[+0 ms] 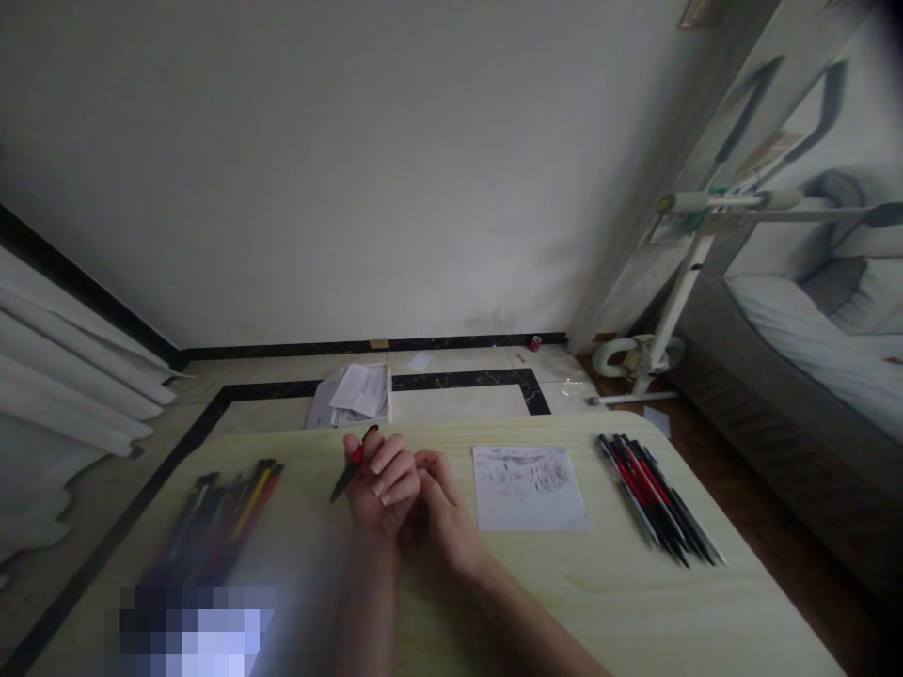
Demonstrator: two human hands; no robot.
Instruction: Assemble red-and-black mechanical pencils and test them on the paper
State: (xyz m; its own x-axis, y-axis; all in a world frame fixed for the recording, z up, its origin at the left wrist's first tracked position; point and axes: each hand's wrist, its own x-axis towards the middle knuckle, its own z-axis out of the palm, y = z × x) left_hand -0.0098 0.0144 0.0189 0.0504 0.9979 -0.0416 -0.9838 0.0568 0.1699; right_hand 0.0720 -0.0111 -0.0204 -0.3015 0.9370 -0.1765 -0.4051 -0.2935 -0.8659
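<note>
In front of me, over the table (607, 611), my left hand (385, 484) is closed with its palm turned up and its fingers curled. A dark pen with a red part (343, 481) is gripped in it, slanting across the thumb side. My right hand (451, 527) presses against the left one, its fingers bent; whatever they hold, if anything, is hidden. Just right of my hands lies a white sheet of paper (529, 508) covered with short dark and red pen strokes.
Several black, red and silver pens (656, 498) lie at the table's right. Another group of pens (226, 512), partly blurred, is at the left. Beyond the table, a box with papers (356, 390) sits on the floor. White exercise equipment (681, 301) stands at the right.
</note>
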